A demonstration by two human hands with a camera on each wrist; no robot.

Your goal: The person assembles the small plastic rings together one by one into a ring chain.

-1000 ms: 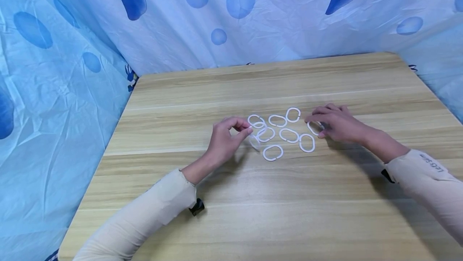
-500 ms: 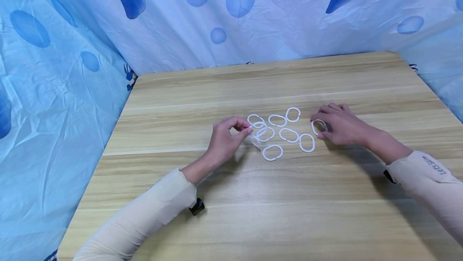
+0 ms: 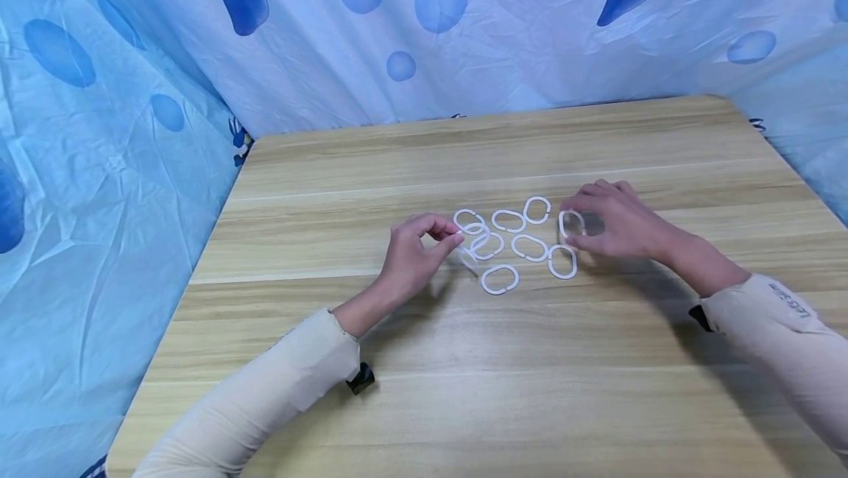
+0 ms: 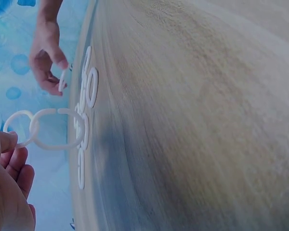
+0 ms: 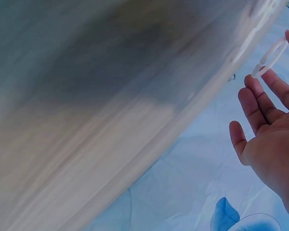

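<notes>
Ten white oval rings can be counted, though those by the left hand overlap and the tally there is less sure: seven rings (image 3: pixel 528 236) lie on the wood-grain table (image 3: pixel 503 360), and three are held. The left hand (image 3: pixel 419 253) pinches one ring (image 4: pixel 20 112) between thumb and fingers, and a second ring (image 4: pixel 58 147) hangs linked through it, its long axis pointing away from the fingertips and its slit at the top in the left wrist view. The right hand (image 3: pixel 616 222) holds another ring (image 3: pixel 562 225), thumb and fingertips set wide at its opposite ends, so its long axis spans the grip, near the right end of the group. Of the lying rings, the one nearest the person (image 3: pixel 500 266) runs roughly left to right, with its slit at the lower right; the rightmost (image 3: pixel 562 245) points roughly away from the person. Two pale sleeves show; the right sleeve (image 3: pixel 762 316) bears dark lettering (image 3: pixel 791 298) that starts "Let's", the remainder too blurred to read surely.
</notes>
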